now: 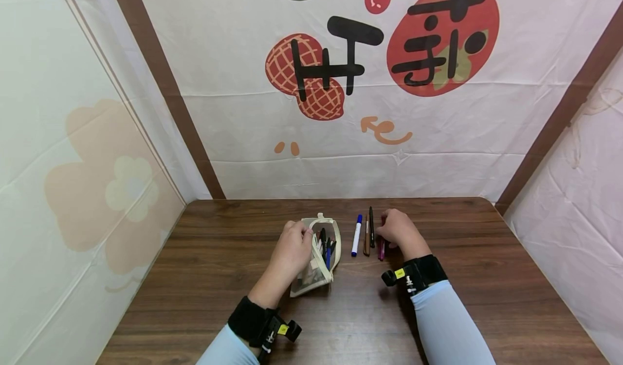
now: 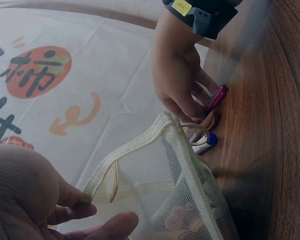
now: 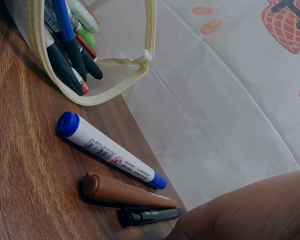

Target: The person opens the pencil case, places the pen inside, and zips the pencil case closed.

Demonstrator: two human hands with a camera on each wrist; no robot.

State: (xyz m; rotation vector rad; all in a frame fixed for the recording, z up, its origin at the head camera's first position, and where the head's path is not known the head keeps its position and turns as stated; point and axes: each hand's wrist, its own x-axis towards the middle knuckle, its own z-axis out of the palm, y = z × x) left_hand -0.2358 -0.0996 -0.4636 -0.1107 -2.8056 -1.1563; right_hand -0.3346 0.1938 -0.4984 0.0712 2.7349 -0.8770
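My left hand [image 1: 292, 249] pinches the rim of a cream mesh pencil case [image 1: 307, 287] between thumb and finger. The zipped opening gapes toward the right, and several pens and markers [image 3: 72, 42] lie inside. On the table to its right, my right hand [image 1: 400, 232] has its fingers on a magenta pen [image 1: 382, 253]; in the left wrist view they curl about that pen [image 2: 217, 97]. Left of that pen are a black pen [image 1: 372, 229], a brown marker [image 1: 367, 241] and a white marker with blue ends [image 1: 357, 236], roughly side by side.
The brown wooden table [image 1: 467, 311] extends around both hands. Behind it hangs a white printed cloth [image 1: 243, 121], with more pale cloth at the left and right sides. A black strap with a small camera [image 1: 413, 276] sits on each wrist.
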